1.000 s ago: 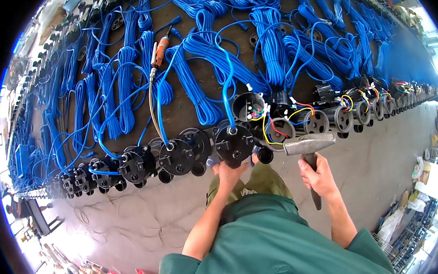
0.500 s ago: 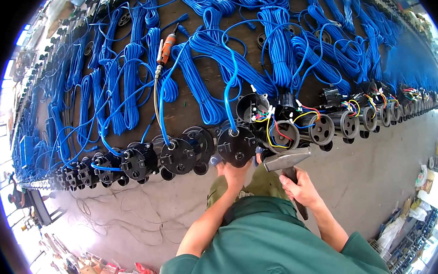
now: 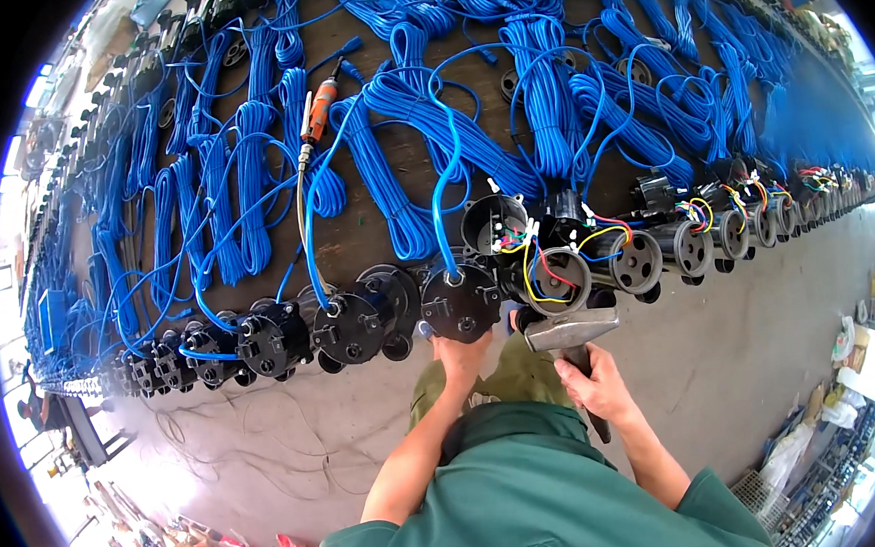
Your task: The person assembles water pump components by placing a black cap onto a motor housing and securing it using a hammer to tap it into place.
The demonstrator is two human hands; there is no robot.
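Observation:
My left hand (image 3: 460,360) is closed at the lower edge of a black round motor housing (image 3: 460,307), its fingertips hidden beneath it. A bright blue cable (image 3: 445,193) rises from the top of this housing. My right hand (image 3: 599,384) is wrapped around the dark handle of a hammer (image 3: 573,329). The hammer's metal head is up, close below an open housing (image 3: 558,281) with red, yellow and blue wires, to the right of the one at my left hand. Another capped black housing (image 3: 351,329) stands on the left.
Many bundled blue cables (image 3: 392,186) cover the dark bench top (image 3: 356,243). An orange air screwdriver (image 3: 318,110) with a hose lies among them. More housings line the bench edge both ways, with open, wired ones (image 3: 637,261) on the right. Thin cords (image 3: 256,425) trail over the floor.
The view has shifted slightly, so the bench appears a little further left and lower. The hammer is slightly lower in the picture, still in my right hand. My left hand stays at the same housing.

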